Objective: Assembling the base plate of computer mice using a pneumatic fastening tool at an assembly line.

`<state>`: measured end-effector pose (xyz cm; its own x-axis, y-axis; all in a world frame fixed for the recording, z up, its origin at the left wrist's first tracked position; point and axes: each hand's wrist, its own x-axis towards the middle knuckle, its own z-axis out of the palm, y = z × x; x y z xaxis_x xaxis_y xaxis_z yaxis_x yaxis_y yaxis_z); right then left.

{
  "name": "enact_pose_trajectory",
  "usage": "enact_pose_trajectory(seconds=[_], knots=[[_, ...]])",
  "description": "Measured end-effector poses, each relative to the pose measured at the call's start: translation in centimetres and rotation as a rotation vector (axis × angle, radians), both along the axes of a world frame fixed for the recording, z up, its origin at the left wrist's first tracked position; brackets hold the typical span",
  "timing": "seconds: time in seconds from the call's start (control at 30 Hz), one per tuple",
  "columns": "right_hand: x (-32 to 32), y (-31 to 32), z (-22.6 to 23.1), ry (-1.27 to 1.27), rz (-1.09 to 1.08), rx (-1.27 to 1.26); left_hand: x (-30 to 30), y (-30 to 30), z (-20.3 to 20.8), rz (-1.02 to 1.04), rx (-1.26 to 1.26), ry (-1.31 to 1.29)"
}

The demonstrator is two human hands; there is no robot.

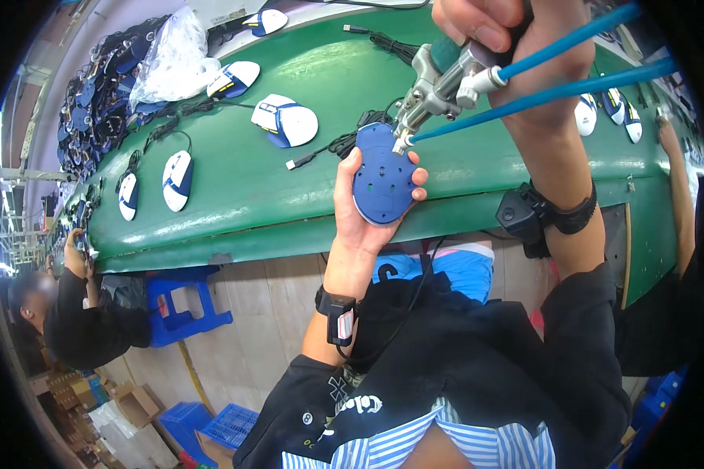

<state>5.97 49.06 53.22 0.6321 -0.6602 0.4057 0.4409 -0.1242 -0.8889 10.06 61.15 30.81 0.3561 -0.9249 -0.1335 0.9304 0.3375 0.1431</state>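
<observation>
Factory line: green conveyor belt [289, 195], computer mice [285, 121]

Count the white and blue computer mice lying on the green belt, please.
8 can be made out: four at the left, one at the top, three at the right. The right hand may hide more.

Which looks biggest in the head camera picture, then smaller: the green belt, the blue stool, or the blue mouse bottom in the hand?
1. Green belt
2. Blue stool
3. Blue mouse bottom, though it is closer to the camera
</observation>
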Motion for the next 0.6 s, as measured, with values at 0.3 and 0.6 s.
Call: enact_pose_trajectory(seconds=[0.3, 0.6], knots=[[0.5, -2.1, 0.9, -0.336, 0.173, -0.177, -0.2, -0.3, 0.7, 0.029, 0.078, -0.001], [1.1, -1.5, -1.1, -0.203, 0.209, 0.011, 0.1, -0.3, 0.4, 0.024, 0.022, 0.024]])
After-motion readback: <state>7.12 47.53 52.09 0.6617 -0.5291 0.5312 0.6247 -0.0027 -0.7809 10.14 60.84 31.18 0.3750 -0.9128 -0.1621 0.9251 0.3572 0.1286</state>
